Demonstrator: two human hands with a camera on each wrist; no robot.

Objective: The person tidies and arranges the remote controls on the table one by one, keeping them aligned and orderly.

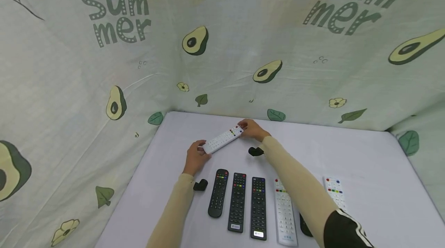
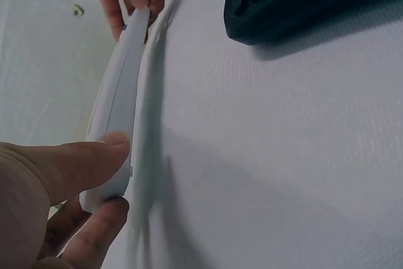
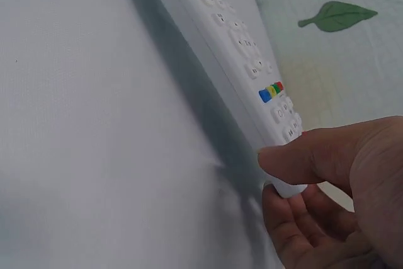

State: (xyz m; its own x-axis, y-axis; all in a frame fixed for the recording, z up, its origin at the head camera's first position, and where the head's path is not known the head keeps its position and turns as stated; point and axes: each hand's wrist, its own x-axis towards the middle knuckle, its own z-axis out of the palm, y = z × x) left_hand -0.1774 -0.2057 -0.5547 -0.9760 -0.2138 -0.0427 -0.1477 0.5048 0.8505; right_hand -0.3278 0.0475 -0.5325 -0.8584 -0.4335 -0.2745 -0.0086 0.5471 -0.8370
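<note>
A white remote control point(image 1: 223, 140) with coloured buttons slants above the far part of the table, held at both ends. My left hand point(image 1: 195, 157) pinches its lower left end; in the left wrist view the thumb point(image 2: 94, 163) lies on one side and fingers are on the other. My right hand point(image 1: 253, 129) pinches the upper right end, close to the coloured buttons, as the right wrist view also shows with its thumb point(image 3: 308, 159) against the remote's edge. A shadow under the remote shows it is off the tabletop.
Nearer me lie a rounded black remote point(image 1: 218, 193), two more black remotes point(image 1: 237, 201) point(image 1: 258, 207) and a white remote point(image 1: 286, 217) in a row. Partly under my right arm are another black remote point(image 1: 305, 226) and another white remote point(image 1: 335, 191). Printed cloth point(image 1: 229, 97) hangs behind the table.
</note>
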